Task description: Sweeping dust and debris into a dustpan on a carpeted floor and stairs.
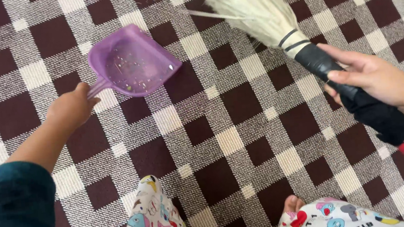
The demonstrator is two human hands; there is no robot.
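Purple dustpan [133,61] and straw broom [256,12] held over a checked carpet [233,125].

Left hand [70,109] closed around the dustpan handle, fingers mostly hidden behind the knuckles; handle barely seen past the thumb. Pan resting low on the carpet at upper left, holding a scatter of small pale crumbs and specks, too fine to tell apart. Right hand [371,77] wrapped on the broom's black taped grip, forefinger stretched along it, palm side out of sight. Bristle tips cut off by the top edge; black-and-red lower end of the grip running out at the right edge. Patterned trouser knees [155,221] and one toe [293,202] cropped at the bottom.
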